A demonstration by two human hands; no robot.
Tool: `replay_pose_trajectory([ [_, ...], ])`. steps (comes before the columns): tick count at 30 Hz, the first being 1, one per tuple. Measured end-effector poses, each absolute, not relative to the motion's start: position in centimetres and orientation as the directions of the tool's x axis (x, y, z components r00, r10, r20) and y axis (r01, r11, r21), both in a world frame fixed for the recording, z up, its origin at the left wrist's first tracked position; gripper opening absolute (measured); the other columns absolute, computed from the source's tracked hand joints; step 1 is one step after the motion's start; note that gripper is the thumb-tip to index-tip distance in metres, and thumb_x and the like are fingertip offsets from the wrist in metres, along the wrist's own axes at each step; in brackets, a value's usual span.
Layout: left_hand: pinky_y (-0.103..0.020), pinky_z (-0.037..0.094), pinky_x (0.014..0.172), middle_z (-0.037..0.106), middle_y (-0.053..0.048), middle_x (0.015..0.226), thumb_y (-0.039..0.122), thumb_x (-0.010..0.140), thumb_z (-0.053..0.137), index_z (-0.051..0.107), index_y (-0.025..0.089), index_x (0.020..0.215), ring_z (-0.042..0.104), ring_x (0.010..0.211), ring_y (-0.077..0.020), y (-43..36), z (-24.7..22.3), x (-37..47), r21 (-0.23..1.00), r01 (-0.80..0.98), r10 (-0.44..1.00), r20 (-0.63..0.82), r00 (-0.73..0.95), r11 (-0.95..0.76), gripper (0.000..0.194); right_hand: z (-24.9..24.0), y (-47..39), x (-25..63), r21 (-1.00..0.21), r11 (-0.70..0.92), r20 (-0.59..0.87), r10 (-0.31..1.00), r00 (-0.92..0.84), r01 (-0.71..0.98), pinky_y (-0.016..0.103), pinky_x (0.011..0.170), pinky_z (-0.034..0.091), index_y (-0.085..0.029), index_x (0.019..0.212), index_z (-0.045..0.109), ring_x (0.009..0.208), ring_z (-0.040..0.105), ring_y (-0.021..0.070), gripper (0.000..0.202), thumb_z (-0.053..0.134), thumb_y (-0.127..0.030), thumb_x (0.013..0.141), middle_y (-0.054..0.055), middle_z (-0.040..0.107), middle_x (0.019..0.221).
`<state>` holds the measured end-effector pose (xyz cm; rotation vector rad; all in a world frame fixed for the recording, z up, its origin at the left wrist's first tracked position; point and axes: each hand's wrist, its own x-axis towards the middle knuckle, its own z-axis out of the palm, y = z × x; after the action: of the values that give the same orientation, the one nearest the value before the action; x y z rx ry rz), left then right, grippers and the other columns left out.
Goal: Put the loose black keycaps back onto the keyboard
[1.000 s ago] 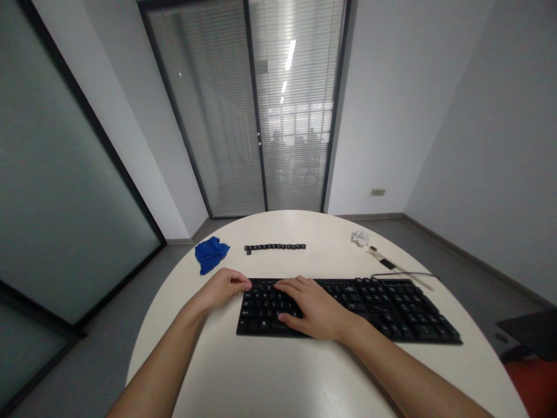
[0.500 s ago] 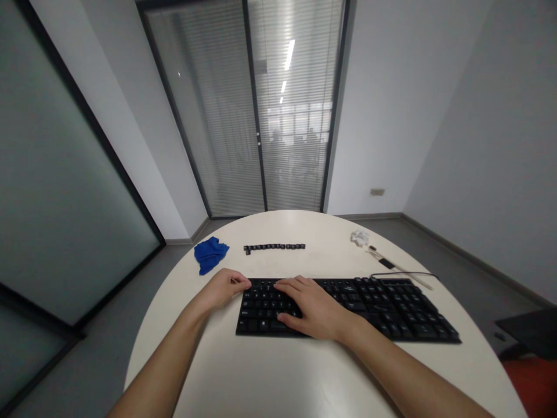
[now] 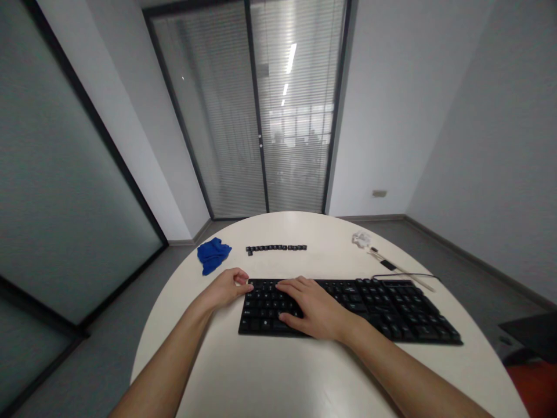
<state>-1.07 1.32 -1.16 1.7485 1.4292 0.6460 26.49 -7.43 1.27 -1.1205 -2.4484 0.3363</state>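
In the head view, your left hand (image 3: 225, 288) comes in from the left with the forearm slanting up and inward, the wrist bent and the fingers curled toward the keyboard (image 3: 404, 307). Your thumb reaches its far left corner, and the index finger arches above it with a small gap showing between the two; whether anything small sits there you cannot tell. Your right hand (image 3: 319, 309) lies palm down over the left-centre part of the keys, its fingers stretched toward the far row and its thumb spread well apart, nearer the front edge.

The black keyboard is under your right fingers and just to the right of your left ones, flat on the tabletop (image 3: 261, 374), with its number pad well to the right of both. Beyond your fingers runs a row of small black keycaps (image 3: 277, 248), with one more in front of its left end. A blue cloth (image 3: 213, 255) lies beyond your left fingers. Off past your right fingers are a crumpled whitish piece (image 3: 361, 239), slim pale tools (image 3: 398, 270) and a dark cable (image 3: 418, 274).

Pale legends mark the keys, too small to read; you can make out no brand name.
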Motion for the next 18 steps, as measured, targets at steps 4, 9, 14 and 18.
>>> replay_pose_trajectory([
  [4, -0.033, 0.05, 0.077, 0.071, -0.009, 0.096, 0.047, 0.069, 0.076, 0.07, 0.014, 0.099, 0.063, 0.082, -0.0214, 1.6, -0.9, -1.2, 0.774, 0.609, 0.971, 0.032, 0.235, -0.173, 0.045, 1.1, -7.4, 26.5, -0.38, 0.649, 0.283, 0.76, -0.585, 0.659, 0.046, 0.105, 0.04, -0.019, 0.14, 0.053, 0.12, 0.053, 0.0291, 0.057, 0.061, -0.046, 0.09, 0.011, 0.059, 0.138],
  [9, -0.036, 0.049, 0.088, 0.071, -0.011, 0.112, 0.036, 0.087, 0.059, 0.069, 0.015, 0.111, 0.064, 0.089, -0.0232, 3.4, -0.8, -0.7, 0.647, 0.726, 0.966, 0.24, 0.097, -0.234, 0.033, 0.9, -7.3, 26.5, -0.383, 0.648, 0.285, 0.761, -0.583, 0.659, 0.046, 0.106, 0.04, -0.02, 0.14, 0.053, 0.121, 0.052, 0.0294, 0.057, 0.061, -0.046, 0.09, 0.011, 0.059, 0.138],
  [14, -0.033, 0.047, 0.092, 0.066, -0.01, 0.124, 0.026, 0.093, 0.053, 0.064, 0.02, 0.128, 0.064, 0.104, -0.0233, 5.2, -0.6, 0.7, 0.398, 0.88, 0.943, 0.302, 0.143, -0.261, 0.037, 1.0, -7.4, 26.5, -0.379, 0.647, 0.279, 0.762, -0.584, 0.662, 0.045, 0.105, 0.041, -0.018, 0.139, 0.053, 0.12, 0.053, 0.0291, 0.057, 0.062, -0.045, 0.09, 0.011, 0.059, 0.138],
  [18, -0.032, 0.048, 0.089, 0.064, -0.01, 0.123, 0.028, 0.095, 0.052, 0.061, 0.025, 0.133, 0.06, 0.115, -0.0261, 6.0, -0.8, 1.7, 0.226, 0.943, 0.945, 0.274, 0.179, -0.244, 0.039, 1.0, -7.4, 26.5, -0.376, 0.648, 0.28, 0.761, -0.585, 0.662, 0.046, 0.106, 0.04, -0.017, 0.14, 0.053, 0.121, 0.053, 0.0297, 0.058, 0.061, -0.045, 0.09, 0.012, 0.059, 0.138],
])
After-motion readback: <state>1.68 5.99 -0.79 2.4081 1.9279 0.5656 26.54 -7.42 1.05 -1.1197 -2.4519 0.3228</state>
